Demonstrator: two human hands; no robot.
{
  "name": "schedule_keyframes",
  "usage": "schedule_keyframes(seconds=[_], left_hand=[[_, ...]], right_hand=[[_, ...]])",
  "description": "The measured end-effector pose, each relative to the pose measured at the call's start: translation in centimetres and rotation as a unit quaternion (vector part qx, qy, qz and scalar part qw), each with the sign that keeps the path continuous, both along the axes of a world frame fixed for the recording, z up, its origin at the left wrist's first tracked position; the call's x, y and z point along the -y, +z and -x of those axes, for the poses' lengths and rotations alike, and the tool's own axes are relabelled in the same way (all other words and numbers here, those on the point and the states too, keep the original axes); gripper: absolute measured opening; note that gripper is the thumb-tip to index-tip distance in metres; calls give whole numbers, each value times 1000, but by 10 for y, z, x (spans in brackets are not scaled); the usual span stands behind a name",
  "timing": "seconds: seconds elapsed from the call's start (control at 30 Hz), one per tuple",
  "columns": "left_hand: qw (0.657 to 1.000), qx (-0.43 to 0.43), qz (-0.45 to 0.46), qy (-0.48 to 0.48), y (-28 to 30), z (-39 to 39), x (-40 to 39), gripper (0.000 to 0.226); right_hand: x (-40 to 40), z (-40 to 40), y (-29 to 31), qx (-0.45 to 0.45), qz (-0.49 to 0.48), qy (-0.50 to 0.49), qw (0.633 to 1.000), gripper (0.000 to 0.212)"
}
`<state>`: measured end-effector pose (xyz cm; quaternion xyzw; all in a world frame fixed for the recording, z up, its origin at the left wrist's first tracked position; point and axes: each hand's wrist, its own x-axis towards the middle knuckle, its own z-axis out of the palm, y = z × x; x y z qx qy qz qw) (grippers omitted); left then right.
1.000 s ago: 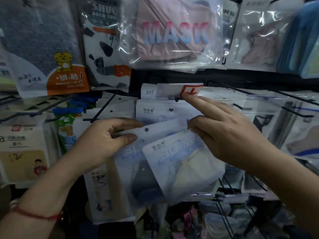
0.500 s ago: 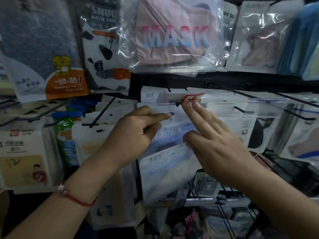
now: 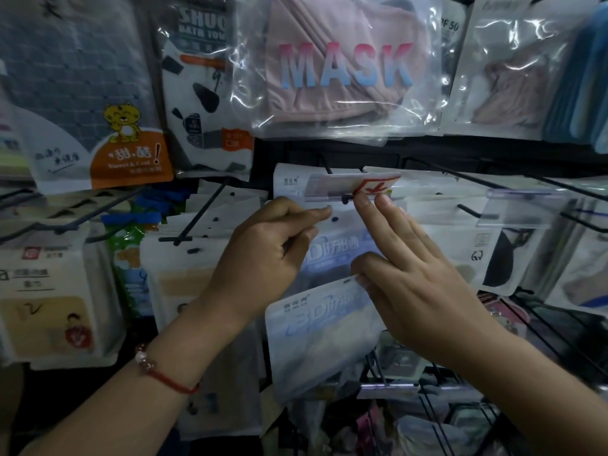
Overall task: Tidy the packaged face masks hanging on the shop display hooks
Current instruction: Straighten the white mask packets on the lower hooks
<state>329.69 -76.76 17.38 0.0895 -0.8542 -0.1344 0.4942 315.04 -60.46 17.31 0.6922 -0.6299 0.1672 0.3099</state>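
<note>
Packs still need hanging. My left hand [image 3: 263, 255] pinches 1 mask pack [image 3: 332, 255] by its top, hole near the hook tip [image 3: 344, 199]. My right hand [image 3: 414, 274] has straight fingers [image 3: 383, 212], thumb pinching another pack [image 3: 322, 337] lower down. I think 2 are left.

Hook tip [image 3: 344, 199] behind price tag [image 3: 355, 189]

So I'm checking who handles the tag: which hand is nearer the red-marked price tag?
Right. The right hand has fingertips touching the price tag from below; the left hand pinches a mask pack lower left of it.
</note>
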Motion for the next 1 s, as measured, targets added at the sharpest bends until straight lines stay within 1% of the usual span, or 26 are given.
schedule_keyframes(seconds=[0.1,0.2,0.3,0.37,0.53,0.63,0.7,0.73,0.8,0.9,1.0], left_hand=[[992,57,90,63,-2,4,4,37],[979,95,126,130,-4,8,6,35],[961,91,204,165,-13,11,12,47],[957,71,225,169,-18,8,14,49],[971,27,198,133,-17,-20,4,38],[986,-15,123,108,-8,-44,-3,36],[992,-21,93,77,-1,-58,-11,31],[993,-9,103,63,3,-62,-17,30],[987,39,148,48,4,-63,-29,30],[974,115,176,79,-4,-49,-33,34],[971,135,178,90,-12,-37,-29,33]], right_hand=[[0,0,0,-3,3,0,1000,9],[0,1,0,-7,7,1,1000,8],[0,0,-1,-7,13,-1,1000,8],[0,0,-2,-7,15,-5,1000,8],[4,-3,-7,-4,26,-15,1000,9],[6,-7,-8,5,32,-16,999,11],[6,-10,-8,12,37,-18,999,12],[6,-11,-8,16,39,-19,999,12],[6,-13,-8,22,45,-21,999,14],[7,-16,-7,40,53,-15,998,14],[7,-18,-7,45,55,-16,997,10]])
